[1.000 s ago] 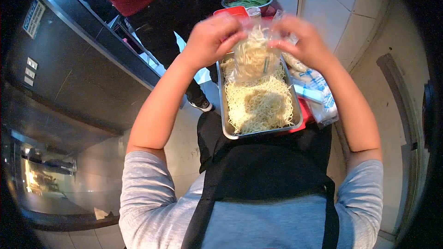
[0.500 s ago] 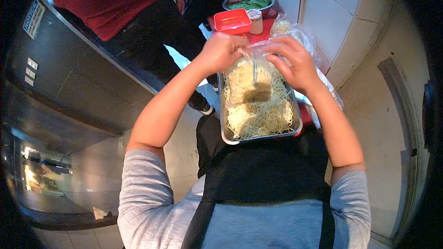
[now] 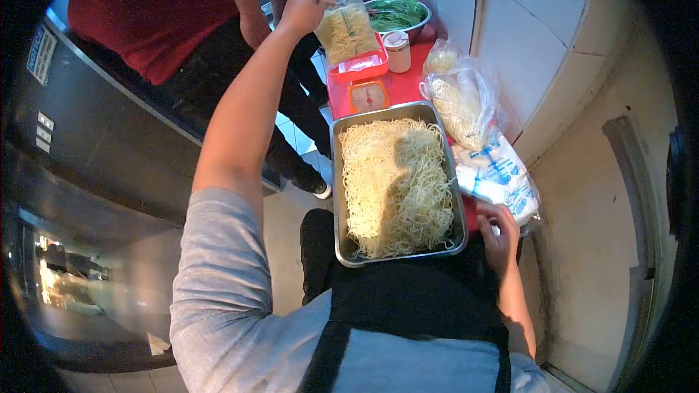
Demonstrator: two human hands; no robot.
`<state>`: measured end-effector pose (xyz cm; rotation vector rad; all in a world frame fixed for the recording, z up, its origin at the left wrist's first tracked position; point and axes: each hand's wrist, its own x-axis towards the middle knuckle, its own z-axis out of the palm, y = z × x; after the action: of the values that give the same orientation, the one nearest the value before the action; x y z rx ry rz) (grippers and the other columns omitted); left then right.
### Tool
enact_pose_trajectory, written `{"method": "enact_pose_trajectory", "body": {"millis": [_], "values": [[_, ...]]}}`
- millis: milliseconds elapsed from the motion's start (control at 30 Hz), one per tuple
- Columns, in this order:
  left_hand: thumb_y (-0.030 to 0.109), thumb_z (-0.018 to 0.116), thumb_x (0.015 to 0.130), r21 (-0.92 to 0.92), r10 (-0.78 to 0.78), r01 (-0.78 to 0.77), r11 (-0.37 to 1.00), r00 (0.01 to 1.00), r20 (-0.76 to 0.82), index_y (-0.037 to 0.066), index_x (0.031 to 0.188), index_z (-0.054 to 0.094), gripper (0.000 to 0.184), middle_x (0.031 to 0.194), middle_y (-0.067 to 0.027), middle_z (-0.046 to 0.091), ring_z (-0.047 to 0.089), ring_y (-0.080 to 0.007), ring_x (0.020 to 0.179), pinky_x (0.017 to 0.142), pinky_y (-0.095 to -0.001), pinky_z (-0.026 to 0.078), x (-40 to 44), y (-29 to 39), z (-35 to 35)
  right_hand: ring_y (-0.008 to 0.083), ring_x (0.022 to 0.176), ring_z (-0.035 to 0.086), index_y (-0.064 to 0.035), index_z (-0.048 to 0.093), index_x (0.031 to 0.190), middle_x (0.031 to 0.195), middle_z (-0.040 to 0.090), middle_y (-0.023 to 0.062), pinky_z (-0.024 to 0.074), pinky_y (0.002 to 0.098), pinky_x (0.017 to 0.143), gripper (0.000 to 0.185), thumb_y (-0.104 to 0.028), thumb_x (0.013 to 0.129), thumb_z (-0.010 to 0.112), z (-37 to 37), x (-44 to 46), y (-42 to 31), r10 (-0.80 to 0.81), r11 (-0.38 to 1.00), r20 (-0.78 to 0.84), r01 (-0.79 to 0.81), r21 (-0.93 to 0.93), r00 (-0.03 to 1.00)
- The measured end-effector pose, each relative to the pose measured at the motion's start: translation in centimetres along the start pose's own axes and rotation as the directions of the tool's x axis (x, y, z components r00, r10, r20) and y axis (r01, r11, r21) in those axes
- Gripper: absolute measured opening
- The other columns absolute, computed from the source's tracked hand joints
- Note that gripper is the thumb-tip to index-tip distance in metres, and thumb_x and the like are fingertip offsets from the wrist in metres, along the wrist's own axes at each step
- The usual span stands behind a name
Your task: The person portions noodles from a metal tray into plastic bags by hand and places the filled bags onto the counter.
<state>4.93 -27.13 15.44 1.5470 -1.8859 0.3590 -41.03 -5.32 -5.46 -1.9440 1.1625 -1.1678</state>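
My left hand [image 3: 307, 12] is closed on the top of a clear plastic bag of noodles [image 3: 345, 35], holding it up over the red tray [image 3: 368, 67]. That tray sits on an orange scale [image 3: 369, 96] with a round dial. Nearer me, a deep metal pan [image 3: 338, 196] is filled with loose pale noodles [image 3: 393, 182]. My right hand [image 3: 500, 236] is low at the pan's right side, fingers loosely curved and apart from the thumb, close to a white-and-blue plastic package [image 3: 502, 175]. I see nothing held in it.
A lidded jar [image 3: 397, 52] stands beyond the pan, before a metal bowl of leafy greens [image 3: 397, 13]. Clear bags of noodles [image 3: 462, 105] lie along the tiled wall [image 3: 524, 22]. A person in a red shirt [image 3: 153, 14] stands at the left, with another person in dark clothes behind.
Both hands were on the noodle bag above the pan. My left hand has carried it forward and left to over the red tray; my right has let go and dropped to the pan's right.
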Motion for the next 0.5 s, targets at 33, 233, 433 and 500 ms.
{"method": "enact_pose_trajectory", "body": {"millis": [33, 233, 433, 500], "values": [[0.024, 0.058, 0.085, 0.001, -0.023, 0.023, 1.0, 0.999, -0.022, 0.011, 0.093, 0.067, 0.018, 0.089, -0.0148, 0.066, 0.064, -0.0322, 0.086, 0.074, -0.0387, 0.05, 0.5, -1.5, 1.5, 0.0205, 0.08, 0.062, -0.0041, 0.065, 0.096, 0.092, 0.065, 0.0113, 0.0489, 0.0288, 0.069, 0.015, -0.008, 0.082, 0.065, -0.3, -0.3, -0.1, 0.034, 0.999, -0.002, -0.034, 0.007, 0.999], [0.018, 0.059, 0.084, 0.134, 0.056, -0.041, 0.99, 0.992, -0.111, 0.007, 0.091, 0.064, 0.014, 0.086, -0.0142, 0.065, 0.063, -0.0323, 0.084, 0.072, -0.0381, 0.05, 0.2, -3.8, 6.7, 0.022, 0.076, 0.063, -0.002, 0.065, 0.093, 0.089, 0.066, 0.012, 0.0493, 0.0298, 0.069, 0.012, -0.005, 0.082, 0.065, -0.9, -1.4, 0.2, 0.144, 0.988, -0.029, -0.145, -0.051, 0.989], [0.02, 0.06, 0.083, 0.052, -0.017, 0.026, 0.998, 0.987, -0.16, 0.007, 0.088, 0.064, 0.015, 0.082, -0.0154, 0.064, 0.063, -0.0332, 0.079, 0.07, -0.0397, 0.049, -5.2, -2.1, 8.5, 0.0133, 0.07, 0.057, -0.0002, 0.065, 0.093, 0.082, 0.066, 0.0086, 0.0455, 0.0255, 0.067, 0.012, -0.005, 0.082, 0.065, -0.5, -1.6, -0.1, 0.119, 0.991, -0.003, -0.119, -0.067, 0.993], [0.021, 0.061, 0.082, 0.048, -0.025, 0.033, 0.998, 0.987, -0.157, 0.007, 0.089, 0.065, 0.016, 0.081, -0.0144, 0.063, 0.062, -0.0327, 0.077, 0.07, -0.0396, 0.049, -6.9, -1.1, 7.6, 0.0165, 0.07, 0.059, -0.0016, 0.066, 0.093, 0.084, 0.066, 0.01, 0.0465, 0.027, 0.066, 0.012, -0.004, 0.081, 0.065, -0.3, -1.6, -0.6, 0.145, 0.986, 0.036, -0.141, -0.085, 0.989]]}}
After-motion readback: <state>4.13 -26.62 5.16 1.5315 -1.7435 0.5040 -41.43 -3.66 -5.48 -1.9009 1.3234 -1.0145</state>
